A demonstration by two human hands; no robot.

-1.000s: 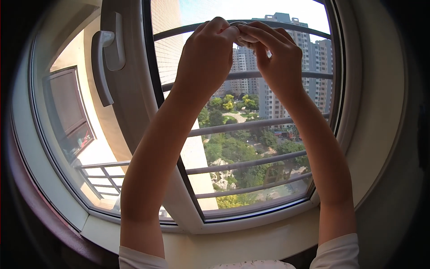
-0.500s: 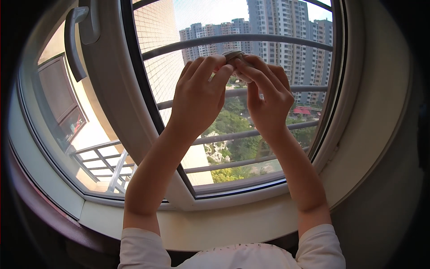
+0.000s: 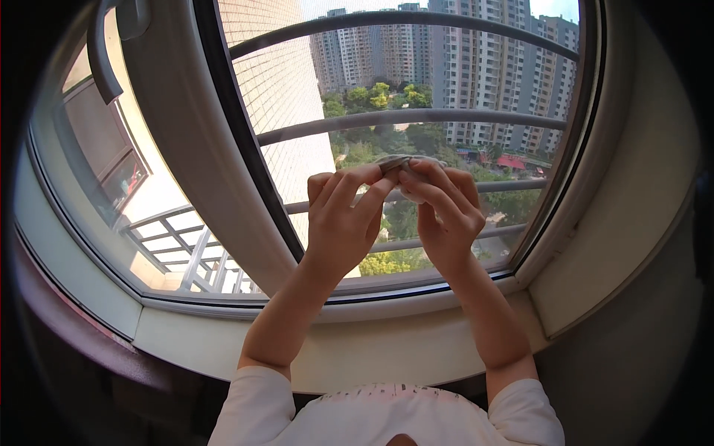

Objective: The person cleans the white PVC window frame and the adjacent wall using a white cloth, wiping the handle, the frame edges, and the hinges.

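Observation:
In front of the window, my two hands are raised close together at the middle of the view. Between them is a small crumpled grey cloth (image 3: 396, 161), with a paler fold hanging below the fingertips. My left hand (image 3: 343, 215) pinches its left side between thumb and fingers. On the other side, my right hand (image 3: 451, 212) grips the cloth with bent fingers, the thumb and index near the left hand's fingertips. The fingers cover much of the cloth, so its full shape is hidden.
A window pane (image 3: 357, 156) stands ahead in a pale frame (image 3: 167, 149), with curved grey bars (image 3: 416, 117) beyond it. At the upper left is a grey window handle (image 3: 103, 63). The pale sill (image 3: 372, 338) runs beneath my forearms. Tall buildings and trees show outside.
My hands sit lower in the view, still holding the cloth. The whole window scene has shifted as the view tilted, and the bars and buildings appear in different places.

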